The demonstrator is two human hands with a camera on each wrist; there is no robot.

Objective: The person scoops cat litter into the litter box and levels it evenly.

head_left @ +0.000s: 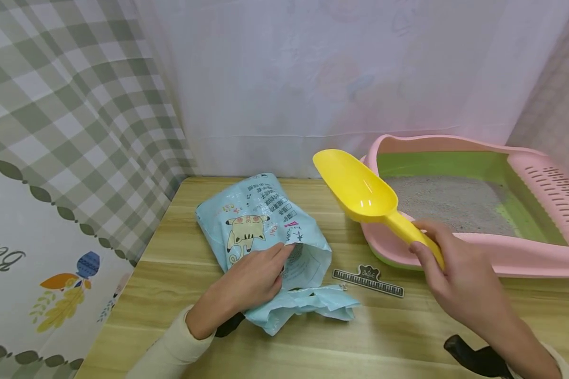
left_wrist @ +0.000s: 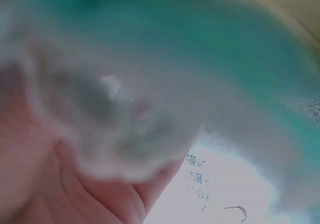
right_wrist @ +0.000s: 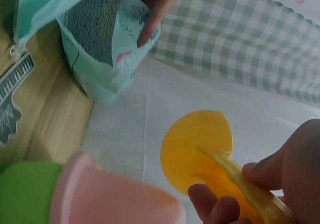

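Note:
A yellow plastic scoop [head_left: 360, 187] is held by its handle in my right hand [head_left: 467, 273]. Its bowl is up in the air, pointing away to the left, with bare yellow showing inside. My left hand [head_left: 256, 276] grips the rim of a light blue cat litter bag [head_left: 218, 210] lying on the table. The bag is printed with a cartoon cat, and its torn mouth gapes towards me. Grey granules [right_wrist: 92, 26] show inside it in the right wrist view. Blurred bag film [left_wrist: 165, 48] fills most of the left wrist view, close by the fingers.
To the right stands a pink and green litter box [head_left: 455, 239] holding grey litter [head_left: 450, 202]. A black piano-key clip [head_left: 370, 280] lies between bag and box on the wooden table [head_left: 384, 337]. Behind hangs a white cloth [head_left: 313, 79]; a checked cloth [head_left: 76, 105] drapes the left side.

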